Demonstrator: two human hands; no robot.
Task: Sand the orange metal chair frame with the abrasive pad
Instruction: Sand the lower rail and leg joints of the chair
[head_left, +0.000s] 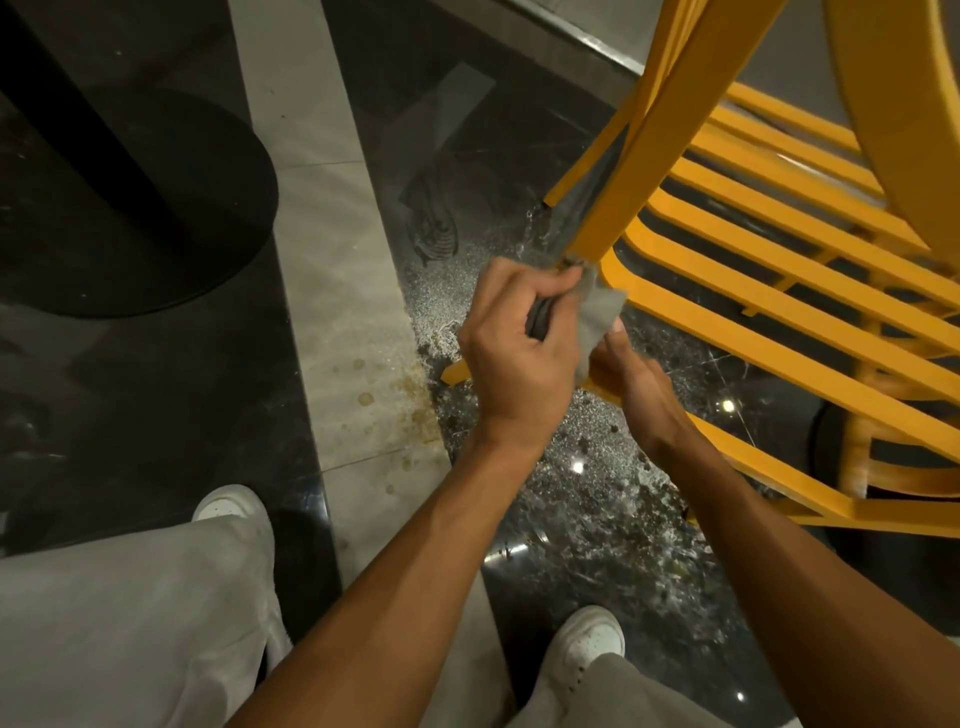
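open floor (332, 312) between black table base (156, 218) and chair frame (769, 291) allows passage. table base blocks far left. close-set chair slats bar the right; narrow gaps only.

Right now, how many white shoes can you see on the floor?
2. The left shoe is at lower left; the right shoe is at bottom centre. Grey trousers cover part of each.

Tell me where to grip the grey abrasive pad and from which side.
Grip the abrasive pad by its loose lower flap, coming from the near side, away from the chair frame. Its top edge is pressed against the frame's corner, and the left hand holds its left part.
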